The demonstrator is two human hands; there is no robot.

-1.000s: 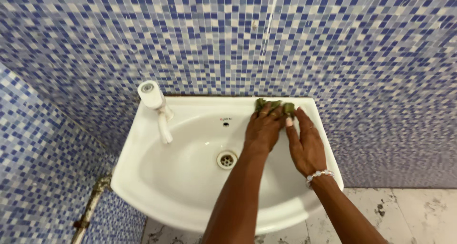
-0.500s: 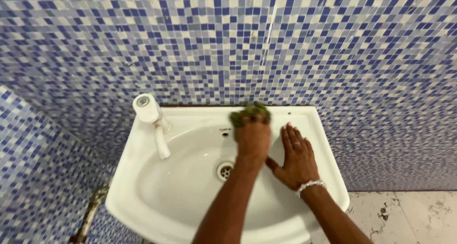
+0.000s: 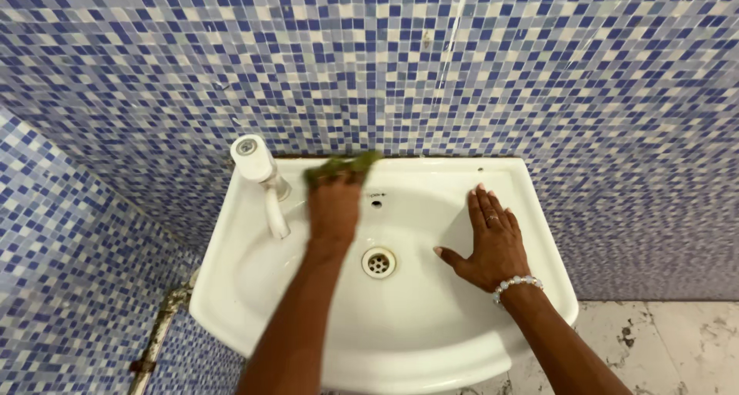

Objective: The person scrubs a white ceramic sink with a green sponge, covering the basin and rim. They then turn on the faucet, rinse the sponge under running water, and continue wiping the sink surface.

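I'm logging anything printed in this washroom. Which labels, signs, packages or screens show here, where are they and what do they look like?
Small red printed mark: on the white sink, on the back wall of its bowl just above the overflow hole, right of the left hand; a short, thin strip.
No packages, signs or screens are in view.

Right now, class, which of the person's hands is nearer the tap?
Left. The left hand, pressing a green scrubbing pad, is just beside the tap; the right hand rests flat across the basin.
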